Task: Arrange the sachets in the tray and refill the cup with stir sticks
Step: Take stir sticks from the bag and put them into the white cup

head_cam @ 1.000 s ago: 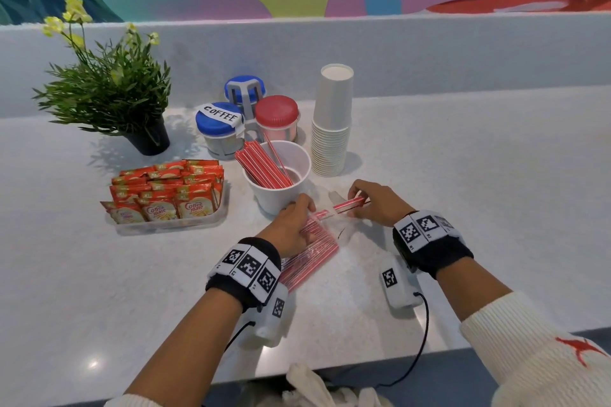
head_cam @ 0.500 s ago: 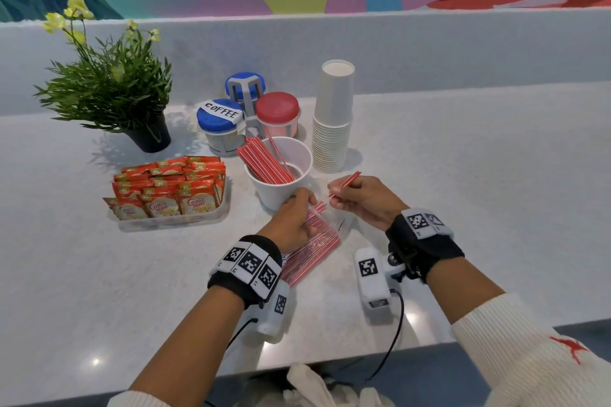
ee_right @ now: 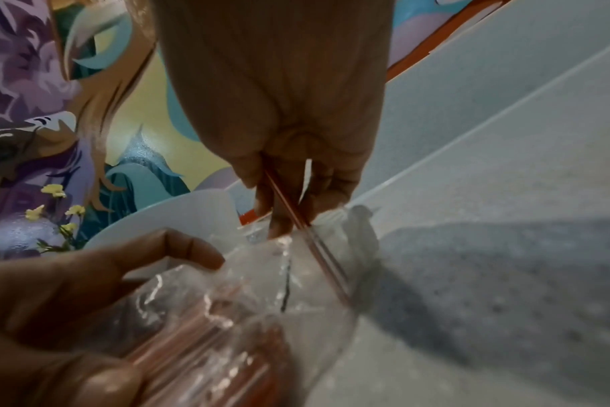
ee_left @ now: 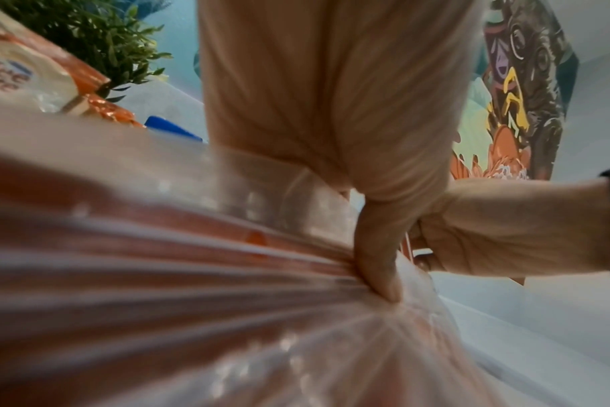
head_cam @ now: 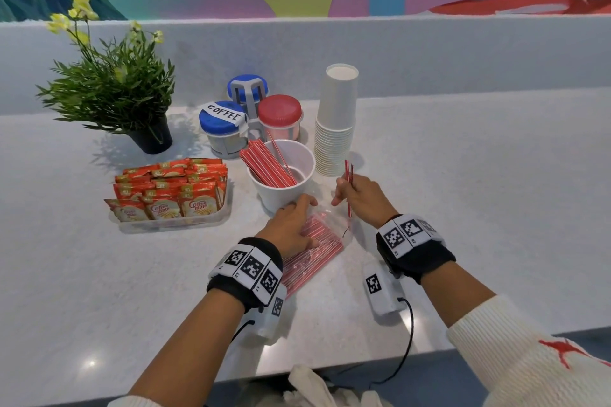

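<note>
A white cup [head_cam: 281,200] stands mid-counter with red stir sticks [head_cam: 267,165] leaning at its left side. In front of it lies a clear plastic bag [head_cam: 317,251] of more stir sticks. My left hand [head_cam: 294,225] holds the bag down, a finger digging into the bunched plastic [ee_left: 192,275]. Just right of the cup, my right hand [head_cam: 344,190] pinches two stir sticks [head_cam: 348,175] almost upright above the bag's mouth [ee_right: 296,261]. The clear tray [head_cam: 172,226] to the left holds rows of orange sachets [head_cam: 172,188].
Behind the cup stand a blue-lidded jar [head_cam: 221,122] labelled COFFEE, a red-lidded jar [head_cam: 279,112] and another blue-lidded one [head_cam: 248,89]. A stack of paper cups [head_cam: 335,129] rises right of them. A potted plant [head_cam: 132,102] sits back left. The counter's front edge [head_cam: 330,363] is near my wrists.
My right hand has drawn the two stir sticks out of the bag, swung them from lying flat to nearly upright and moved closer to the cup. My left hand stayed on the bag.
</note>
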The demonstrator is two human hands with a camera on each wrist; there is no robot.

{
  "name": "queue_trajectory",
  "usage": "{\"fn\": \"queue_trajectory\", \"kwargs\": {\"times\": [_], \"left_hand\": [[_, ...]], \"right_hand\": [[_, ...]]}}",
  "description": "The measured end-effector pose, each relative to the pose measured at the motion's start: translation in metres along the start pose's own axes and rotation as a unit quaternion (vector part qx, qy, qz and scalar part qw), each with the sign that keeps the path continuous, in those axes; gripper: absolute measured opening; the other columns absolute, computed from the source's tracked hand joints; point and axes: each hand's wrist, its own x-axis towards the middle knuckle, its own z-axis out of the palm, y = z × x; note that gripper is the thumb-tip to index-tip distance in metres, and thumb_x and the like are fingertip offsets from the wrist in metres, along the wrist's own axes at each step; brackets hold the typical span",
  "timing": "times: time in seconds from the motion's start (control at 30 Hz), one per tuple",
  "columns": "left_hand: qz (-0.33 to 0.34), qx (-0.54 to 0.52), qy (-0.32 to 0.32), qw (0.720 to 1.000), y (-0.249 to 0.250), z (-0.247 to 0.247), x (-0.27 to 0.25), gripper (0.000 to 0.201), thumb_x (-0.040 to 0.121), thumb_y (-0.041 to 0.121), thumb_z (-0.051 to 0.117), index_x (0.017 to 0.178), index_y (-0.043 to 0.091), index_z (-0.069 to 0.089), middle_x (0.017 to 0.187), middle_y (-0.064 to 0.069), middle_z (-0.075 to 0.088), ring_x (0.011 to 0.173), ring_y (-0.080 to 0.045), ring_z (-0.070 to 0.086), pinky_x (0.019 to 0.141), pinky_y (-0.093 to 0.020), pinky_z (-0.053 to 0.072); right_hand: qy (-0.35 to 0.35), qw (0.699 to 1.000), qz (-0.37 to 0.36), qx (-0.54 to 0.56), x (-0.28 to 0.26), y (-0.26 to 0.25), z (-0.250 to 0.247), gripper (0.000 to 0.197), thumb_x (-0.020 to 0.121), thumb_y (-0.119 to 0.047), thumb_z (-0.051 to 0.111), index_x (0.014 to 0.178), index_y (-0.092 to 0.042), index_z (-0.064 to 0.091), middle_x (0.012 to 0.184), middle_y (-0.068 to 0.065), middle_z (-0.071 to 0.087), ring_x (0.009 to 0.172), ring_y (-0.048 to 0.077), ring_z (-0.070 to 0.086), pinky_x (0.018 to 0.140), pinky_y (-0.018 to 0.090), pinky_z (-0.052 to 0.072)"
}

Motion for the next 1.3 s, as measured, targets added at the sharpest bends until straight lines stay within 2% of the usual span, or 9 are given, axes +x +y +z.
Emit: {"fn": "queue_trajectory", "kwargs": {"times": [0.17, 0.3, 0.5, 0.63, 0.73, 0.8, 1.0, 1.17, 1.3], "left_hand": [[0.005, -0.017, 0.004, 1.0, 0.0, -0.001, -0.001, 0.056, 0.082, 0.011, 0.067, 0.124, 0.022, 0.032, 0.132, -0.008, 0.045, 0.123, -0.025, 0.044, 0.101, -0.033, 0.036], [0.02, -0.019, 0.011, 1.0, 0.004, -0.008, -0.006, 0.055, 0.085, 0.011, 0.063, 0.13, 0.022, 0.033, 0.136, -0.006, 0.043, 0.121, -0.023, 0.046, 0.094, -0.026, 0.035], [0.041, -0.047, 0.027, 0.998, 0.019, -0.044, -0.019, 0.036, 0.091, 0.02, 0.056, 0.125, 0.015, 0.045, 0.115, -0.008, 0.059, 0.105, -0.018, 0.056, 0.09, -0.025, 0.043], [0.055, -0.08, 0.139, 0.985, 0.017, -0.077, -0.024, 0.009, 0.092, 0.013, 0.054, 0.1, 0.012, 0.057, 0.092, -0.004, 0.061, 0.083, -0.015, 0.058, 0.072, -0.019, 0.047], [0.014, -0.104, 0.261, 0.96, 0.001, -0.098, -0.024, 0.006, 0.09, 0.008, 0.055, 0.092, 0.008, 0.061, 0.088, -0.005, 0.061, 0.082, -0.017, 0.058, 0.077, -0.027, 0.05], [-0.017, -0.122, 0.307, 0.944, -0.011, -0.106, -0.021, 0.008, 0.09, 0.008, 0.056, 0.094, 0.007, 0.062, 0.089, -0.008, 0.063, 0.084, -0.018, 0.059, 0.082, -0.031, 0.049], [-0.05, -0.191, 0.286, 0.938, -0.023, -0.105, -0.012, 0.03, 0.093, 0.006, 0.048, 0.12, 0.004, 0.06, 0.113, -0.014, 0.066, 0.104, -0.02, 0.061, 0.095, -0.031, 0.045], [-0.049, -0.181, 0.315, 0.93, -0.029, -0.098, -0.008, 0.032, 0.093, 0.003, 0.043, 0.122, 0.003, 0.058, 0.121, -0.014, 0.062, 0.114, -0.025, 0.057, 0.098, -0.03, 0.041], [-0.047, -0.125, 0.396, 0.908, -0.026, -0.095, -0.009, 0.033, 0.092, 0.003, 0.044, 0.124, 0.002, 0.054, 0.126, -0.015, 0.054, 0.114, -0.023, 0.054, 0.091, -0.023, 0.039]], "right_hand": [[-0.002, 0.999, -0.016, -0.04, 0.005, -0.003, -0.005, 0.032, 0.096, -0.018, 0.042, 0.083, 0.0, 0.065, 0.093, 0.014, 0.07, 0.077, 0.019, 0.06, 0.086, 0.036, 0.049], [0.07, 0.996, -0.059, -0.009, 0.011, -0.03, -0.026, 0.033, 0.096, -0.02, 0.044, 0.082, 0.0, 0.066, 0.084, 0.013, 0.068, 0.064, 0.012, 0.057, 0.071, 0.023, 0.048], [0.093, 0.985, -0.11, 0.094, 0.025, -0.081, -0.04, 0.028, 0.095, -0.021, 0.048, 0.085, -0.001, 0.065, 0.08, 0.009, 0.067, 0.071, 0.018, 0.065, 0.079, 0.032, 0.056], [0.025, 0.99, -0.128, 0.047, 0.036, -0.098, -0.017, 0.028, 0.095, -0.018, 0.047, 0.084, 0.002, 0.065, 0.084, 0.018, 0.068, 0.077, 0.025, 0.068, 0.084, 0.039, 0.055], [-0.04, 0.991, -0.125, -0.011, 0.04, -0.101, 0.006, 0.028, 0.095, -0.018, 0.049, 0.096, 0.006, 0.064, 0.095, 0.021, 0.069, 0.085, 0.029, 0.068, 0.084, 0.041, 0.055], [-0.076, 0.987, -0.13, -0.054, 0.041, -0.101, 0.019, 0.028, 0.094, -0.02, 0.051, 0.104, 0.003, 0.063, 0.102, 0.016, 0.068, 0.088, 0.024, 0.066, 0.082, 0.032, 0.053], [-0.129, 0.958, -0.161, -0.2, 0.042, -0.099, 0.039, 0.023, 0.089, -0.017, 0.058, 0.104, -0.001, 0.063, 0.105, 0.014, 0.066, 0.085, 0.019, 0.055, 0.077, 0.024, 0.039], [-0.103, 0.974, -0.15, -0.137, 0.041, -0.094, 0.036, 0.018, 0.081, -0.011, 0.066, 0.097, -0.002, 0.065, 0.102, 0.011, 0.066, 0.093, 0.022, 0.06, 0.077, 0.024, 0.043], [-0.023, 0.99, -0.127, -0.051, 0.036, -0.085, 0.016, 0.008, 0.085, -0.007, 0.062, 0.09, -0.001, 0.065, 0.091, 0.011, 0.066, 0.079, 0.015, 0.056, 0.068, 0.018, 0.043]]}}
